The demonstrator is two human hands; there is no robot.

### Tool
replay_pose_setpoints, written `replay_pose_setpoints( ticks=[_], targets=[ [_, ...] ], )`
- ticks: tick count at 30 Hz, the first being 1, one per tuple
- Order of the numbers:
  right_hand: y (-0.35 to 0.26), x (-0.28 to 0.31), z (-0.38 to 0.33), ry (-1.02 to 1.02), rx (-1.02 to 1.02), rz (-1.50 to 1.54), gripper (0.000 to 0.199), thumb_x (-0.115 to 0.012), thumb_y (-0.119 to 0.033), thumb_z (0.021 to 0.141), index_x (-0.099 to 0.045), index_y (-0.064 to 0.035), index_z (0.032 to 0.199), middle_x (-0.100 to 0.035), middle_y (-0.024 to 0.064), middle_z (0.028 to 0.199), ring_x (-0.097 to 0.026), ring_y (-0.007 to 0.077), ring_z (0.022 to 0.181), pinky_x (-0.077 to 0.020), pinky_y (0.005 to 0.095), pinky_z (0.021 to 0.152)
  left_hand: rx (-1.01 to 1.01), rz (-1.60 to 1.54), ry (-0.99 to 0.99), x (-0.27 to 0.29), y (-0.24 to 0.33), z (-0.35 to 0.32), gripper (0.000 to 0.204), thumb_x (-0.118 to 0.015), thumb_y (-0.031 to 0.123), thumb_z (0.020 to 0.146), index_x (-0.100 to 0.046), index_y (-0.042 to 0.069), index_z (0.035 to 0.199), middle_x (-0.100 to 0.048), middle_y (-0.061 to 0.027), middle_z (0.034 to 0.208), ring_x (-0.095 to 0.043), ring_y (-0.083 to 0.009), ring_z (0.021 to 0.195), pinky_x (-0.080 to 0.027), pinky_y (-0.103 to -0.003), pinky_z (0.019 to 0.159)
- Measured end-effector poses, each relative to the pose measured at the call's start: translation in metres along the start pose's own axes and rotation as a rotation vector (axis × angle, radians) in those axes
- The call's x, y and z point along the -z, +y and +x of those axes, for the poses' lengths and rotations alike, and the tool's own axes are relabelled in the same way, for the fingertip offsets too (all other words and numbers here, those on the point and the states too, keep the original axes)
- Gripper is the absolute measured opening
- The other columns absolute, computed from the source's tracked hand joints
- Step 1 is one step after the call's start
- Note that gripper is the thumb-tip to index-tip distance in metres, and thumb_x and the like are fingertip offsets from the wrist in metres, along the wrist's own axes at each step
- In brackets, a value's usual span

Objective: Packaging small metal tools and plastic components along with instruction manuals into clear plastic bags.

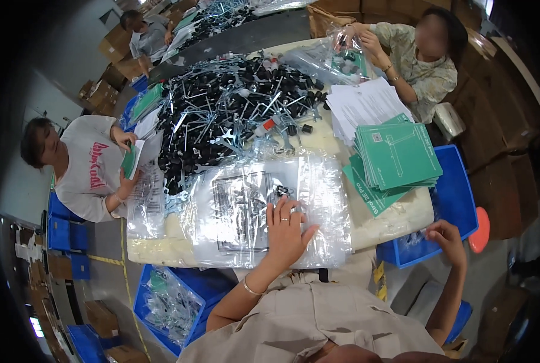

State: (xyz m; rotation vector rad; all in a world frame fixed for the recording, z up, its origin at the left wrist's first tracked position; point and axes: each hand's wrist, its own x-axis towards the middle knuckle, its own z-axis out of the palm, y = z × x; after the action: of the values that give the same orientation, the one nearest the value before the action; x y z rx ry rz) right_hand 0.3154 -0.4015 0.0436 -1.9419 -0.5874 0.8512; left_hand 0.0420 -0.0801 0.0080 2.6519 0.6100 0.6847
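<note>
My left hand point(287, 233) lies palm down with fingers spread on a stack of clear plastic bags point(324, 199) at the table's near edge. A small cluster of dark parts point(280, 190) shows by its fingertips, under or on the plastic. My right hand point(448, 240) hangs in the air off the table's right corner, over the near edge of a blue bin point(457, 175). Its fingers are loosely bent and apart, with nothing visible in them. Crumpled clear plastic point(412, 237) lies in that bin, below the hand.
Beyond the bags spreads a heap of wrenches, hex keys and black parts point(234, 103). Green booklets point(397, 157) and white sheets point(367, 106) are piled at right. A blue bin of filled bags point(173, 308) stands lower left. Co-workers sit left point(85, 160) and far right point(418, 66).
</note>
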Motion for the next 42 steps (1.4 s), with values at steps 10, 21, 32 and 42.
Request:
replay_pose_setpoints(
  ticks=[10, 21, 32, 42],
  targets=[
    [-0.107, -0.155, 0.029, -0.251, 0.331, 0.275, 0.020, -0.062, -0.005, 0.083, -0.059, 0.0028, 0.101, -0.062, 0.0076, 0.081, -0.060, 0.0114, 0.070, -0.0486, 0.0245, 0.062, -0.022, -0.239, 0.153, -0.001, -0.018, -0.001, 0.010, -0.058, 0.003, 0.078, -0.056, 0.002, 0.087, -0.054, -0.0108, 0.100, -0.051, -0.0303, 0.106, -0.029, -0.051, 0.101],
    [-0.139, -0.235, 0.097, -0.529, 0.263, -0.008, 0.014, -0.060, -0.010, 0.087, -0.063, 0.0002, 0.095, -0.063, 0.0055, 0.068, -0.058, 0.0094, 0.056, -0.0455, 0.0242, 0.049, 0.000, -0.511, 0.052, 0.020, -0.026, -0.017, 0.017, -0.058, 0.009, 0.084, -0.053, 0.005, 0.099, -0.055, -0.0136, 0.110, -0.052, -0.0304, 0.108, -0.029, -0.048, 0.104],
    [-0.146, -0.279, 0.098, -0.613, 0.208, 0.319, 0.013, -0.066, -0.009, 0.084, -0.056, -0.0044, 0.077, -0.057, -0.0022, 0.065, -0.051, 0.0028, 0.057, -0.0405, 0.0183, 0.049, 0.236, -0.518, -0.091, 0.058, -0.028, -0.005, 0.043, -0.065, 0.028, 0.083, -0.049, 0.004, 0.114, -0.057, -0.0139, 0.101, -0.058, -0.0302, 0.087, -0.047, -0.037, 0.075],
    [-0.151, -0.277, 0.089, -0.588, 0.308, 0.014, 0.021, -0.055, -0.020, 0.092, -0.054, -0.0024, 0.079, -0.057, 0.0034, 0.062, -0.053, 0.0084, 0.056, -0.0428, 0.0255, 0.051, 0.345, -0.793, -0.158, 0.060, -0.043, -0.004, 0.012, -0.055, 0.013, 0.089, -0.057, 0.002, 0.095, -0.057, -0.0081, 0.065, -0.054, -0.0134, 0.054, -0.044, -0.028, 0.052]
  ],
)
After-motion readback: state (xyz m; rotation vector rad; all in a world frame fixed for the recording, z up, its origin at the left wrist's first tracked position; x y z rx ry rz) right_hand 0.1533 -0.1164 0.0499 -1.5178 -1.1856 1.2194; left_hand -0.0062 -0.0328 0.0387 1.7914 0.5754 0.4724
